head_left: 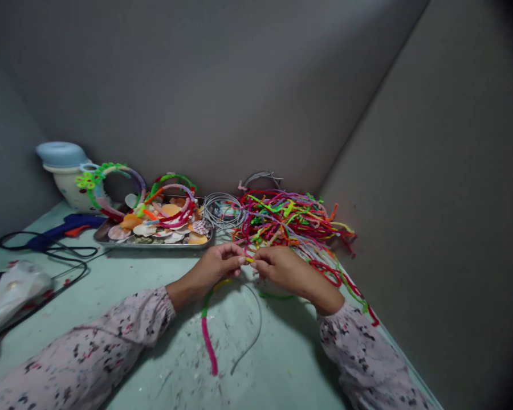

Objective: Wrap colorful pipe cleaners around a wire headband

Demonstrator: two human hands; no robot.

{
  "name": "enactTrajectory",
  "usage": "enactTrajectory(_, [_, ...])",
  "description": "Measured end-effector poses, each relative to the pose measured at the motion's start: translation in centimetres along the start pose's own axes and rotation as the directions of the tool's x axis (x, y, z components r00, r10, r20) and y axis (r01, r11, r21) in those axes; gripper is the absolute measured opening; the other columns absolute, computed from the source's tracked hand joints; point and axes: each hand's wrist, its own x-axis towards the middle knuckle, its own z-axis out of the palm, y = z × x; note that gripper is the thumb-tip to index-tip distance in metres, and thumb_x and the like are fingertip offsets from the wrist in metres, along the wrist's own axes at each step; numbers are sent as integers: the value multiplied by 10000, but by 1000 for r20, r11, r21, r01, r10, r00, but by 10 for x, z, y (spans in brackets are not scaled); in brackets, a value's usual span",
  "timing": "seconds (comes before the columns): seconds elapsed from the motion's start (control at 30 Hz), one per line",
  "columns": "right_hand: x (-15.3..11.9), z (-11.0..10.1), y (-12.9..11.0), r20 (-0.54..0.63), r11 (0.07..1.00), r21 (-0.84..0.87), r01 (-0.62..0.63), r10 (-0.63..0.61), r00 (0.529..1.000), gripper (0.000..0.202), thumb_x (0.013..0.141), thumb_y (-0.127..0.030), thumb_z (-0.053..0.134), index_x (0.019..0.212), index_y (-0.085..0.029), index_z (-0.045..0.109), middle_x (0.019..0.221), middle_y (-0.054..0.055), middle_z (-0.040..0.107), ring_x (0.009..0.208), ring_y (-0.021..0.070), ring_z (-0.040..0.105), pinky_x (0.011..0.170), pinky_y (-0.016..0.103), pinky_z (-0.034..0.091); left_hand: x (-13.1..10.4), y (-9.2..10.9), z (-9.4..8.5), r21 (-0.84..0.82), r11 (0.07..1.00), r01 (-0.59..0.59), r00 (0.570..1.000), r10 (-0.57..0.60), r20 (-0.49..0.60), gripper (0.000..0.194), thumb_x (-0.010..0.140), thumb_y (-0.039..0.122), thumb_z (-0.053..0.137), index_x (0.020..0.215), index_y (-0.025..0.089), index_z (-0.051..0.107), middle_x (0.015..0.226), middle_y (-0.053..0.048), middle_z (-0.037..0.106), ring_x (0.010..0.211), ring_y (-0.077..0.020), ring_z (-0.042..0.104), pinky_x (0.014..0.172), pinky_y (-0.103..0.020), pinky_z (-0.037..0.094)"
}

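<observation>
Left arm angles in from lower left; right arm from lower right. Wrists bare. Left hand and right hand nearly meet, backs upward, fingertips just apart, both pinching. Right hand's outer fingers mostly hidden.

I can read no lettering, label, brand, number or sign anywhere before me. The small packet by the coiled wire is too blurred for me to make out any print; the pale container shows me only spots.
</observation>
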Motion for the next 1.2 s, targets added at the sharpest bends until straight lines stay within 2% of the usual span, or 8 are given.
enactTrajectory(0.2, [-5,-7,-6,3,997,-74,-35,35,999,202,848,-223,476,731,-162,630,680,26,627,598,115,493,554,223,272,-1,2,1,63,998,-24,1000,25,-6,264,683,297,734,815,144,564,625,43,516,504,-51,447,502,-191,344])
enactTrajectory(0.3, [-7,-12,-7,18,997,-77,-28,29,999,219,852,-210,469,710,-159,629,676,24,624,594,109,487,553,224,262,-1,1,0,84,996,-38,999,35,34,262,695,297,719,857,140,585,653,35,530,518,-52,451,508,-193,345])
enactTrajectory(0.47, [-13,-23,-9,74,996,-70,-45,50,996,204,832,-189,494,667,-156,609,638,9,609,561,96,462,534,229,237,-3,0,-3,13,1000,6,989,-8,151,246,731,279,692,907,134,599,671,12,553,527,-52,461,509,-190,327])
enactTrajectory(0.7, [-14,-22,-11,97,997,-72,-25,32,995,223,846,-208,473,684,-154,616,624,2,604,542,89,445,527,229,231,-3,0,-4,-62,996,64,983,-52,177,198,795,263,632,941,136,592,743,-17,586,561,-58,500,543,-189,378])
enactTrajectory(0.83, [-10,-15,-6,83,991,-132,-11,22,996,237,853,-235,457,704,-154,623,623,9,598,542,92,435,524,234,221,-3,1,-2,-53,998,43,986,-34,160,228,810,313,613,952,136,588,735,-17,587,561,-63,501,549,-192,387])
enactTrajectory(1.03, [-9,-14,-9,94,983,-181,-42,60,994,247,856,-280,464,717,-154,625,647,24,595,554,97,436,524,235,220,-3,1,2,112,993,-31,996,21,88,310,717,331,710,928,145,578,701,21,550,534,-56,460,507,-185,358])
enactTrajectory(1.2, [-11,-17,-13,108,983,-174,-49,69,992,252,854,-280,459,690,-157,604,630,14,569,558,98,430,520,230,220,1,-2,-2,218,974,-64,998,66,-2,243,739,345,669,825,133,590,645,30,529,521,-63,461,501,-190,353])
